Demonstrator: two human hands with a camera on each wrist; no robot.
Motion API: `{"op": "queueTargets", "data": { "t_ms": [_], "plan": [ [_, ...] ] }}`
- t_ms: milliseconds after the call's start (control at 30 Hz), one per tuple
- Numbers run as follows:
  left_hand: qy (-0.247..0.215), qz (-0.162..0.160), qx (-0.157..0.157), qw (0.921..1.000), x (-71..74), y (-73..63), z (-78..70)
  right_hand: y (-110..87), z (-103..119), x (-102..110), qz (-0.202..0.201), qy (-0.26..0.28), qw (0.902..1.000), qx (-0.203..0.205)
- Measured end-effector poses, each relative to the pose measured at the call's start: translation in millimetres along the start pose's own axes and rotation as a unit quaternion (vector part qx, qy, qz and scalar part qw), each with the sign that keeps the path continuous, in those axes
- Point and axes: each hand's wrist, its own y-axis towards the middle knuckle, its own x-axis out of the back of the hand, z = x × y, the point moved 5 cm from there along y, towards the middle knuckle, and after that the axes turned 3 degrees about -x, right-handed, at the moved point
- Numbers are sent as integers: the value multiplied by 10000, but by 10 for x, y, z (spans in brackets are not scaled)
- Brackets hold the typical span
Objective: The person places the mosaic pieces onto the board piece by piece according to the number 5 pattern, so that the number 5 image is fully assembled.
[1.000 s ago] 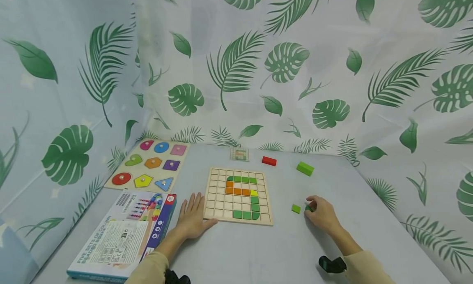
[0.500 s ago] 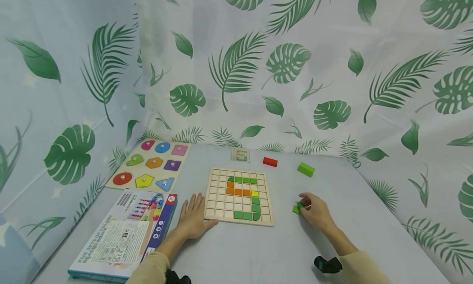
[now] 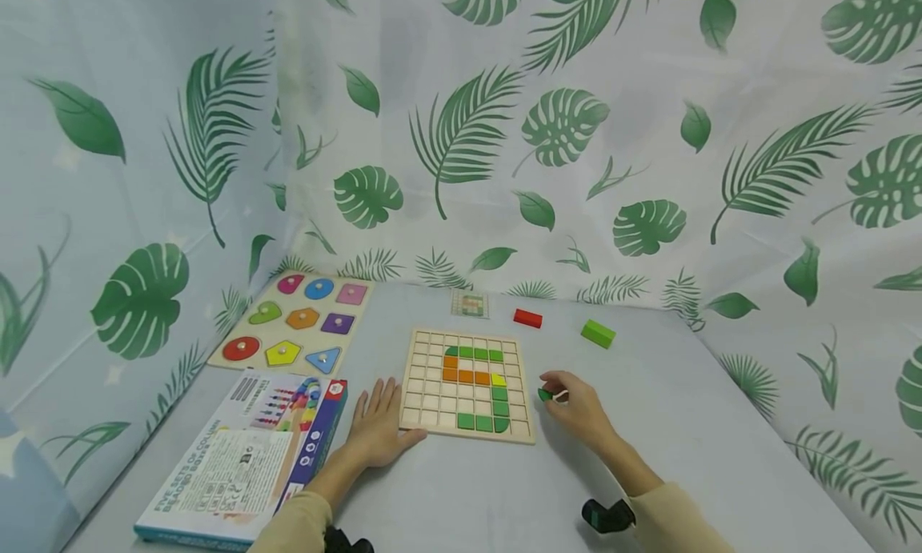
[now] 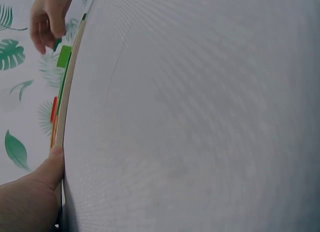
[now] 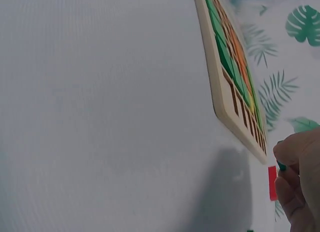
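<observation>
My right hand [image 3: 576, 413] is just right of the wooden grid board [image 3: 531, 433], pinching a small dark green tile [image 3: 545, 394] between thumb and fingertips above the table. In the right wrist view the tile [image 5: 281, 163] shows only as a sliver between the fingers. Green, orange and yellow tiles sit in the board's squares in an S-like shape. My left hand [image 3: 376, 429] lies flat with spread fingers at the board's left side, the thumb against its lower left corner. The left wrist view shows that thumb [image 4: 52, 167] at the board's edge.
Beyond the board lie a small pattern card [image 3: 470, 303], a red block [image 3: 528, 318] and a light green block [image 3: 598, 334]. A shape puzzle with knobs [image 3: 248, 366] and a boxed toy [image 3: 238, 457] are on the left. Leaf-printed cloth walls [image 3: 461, 241] stand behind.
My right hand has moved left toward the board with the dark green tile. The small light green tile that lay beside it is no longer visible on the table. My left hand stays put.
</observation>
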Motion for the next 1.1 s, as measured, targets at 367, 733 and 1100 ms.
{"op": "queueTargets", "data": {
  "t_ms": [367, 733, 1100],
  "plan": [
    [-51, 42, 21, 10000, 103, -59, -68, 45, 323, -274, 265, 484, 9976, 418],
    [-138, 44, 9, 9999, 86, -55, -63, 74, 621, -494, 506, 738, 9933, 726],
    [-53, 45, 26, 10000, 98, -30, -46, 69, 866, -783, 841, 783, 9862, 1192]
  ]
}}
